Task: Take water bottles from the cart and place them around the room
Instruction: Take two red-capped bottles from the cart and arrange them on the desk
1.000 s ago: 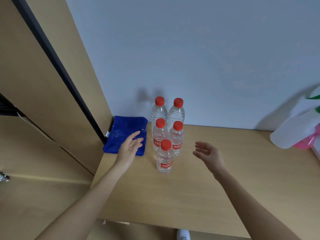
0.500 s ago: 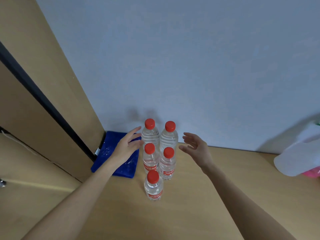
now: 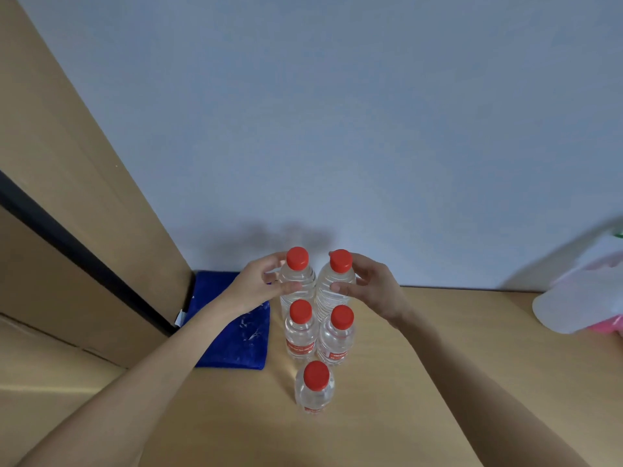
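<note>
A blue cloth (image 3: 232, 326) lay at the left of a wooden tabletop (image 3: 455, 365). The left hand (image 3: 256, 284) grasped the back-left water bottle (image 3: 296, 281), and the right hand (image 3: 372, 288) grasped the back-right water bottle (image 3: 335, 284). Three more bottles (image 3: 315, 385) stood upright just in front.

White and pink object (image 3: 583, 298) blurred, cut by right edge, unidentifiable; lower halves of rear bottles (image 3: 296, 281) hidden behind front pair; label print too small to read.
</note>
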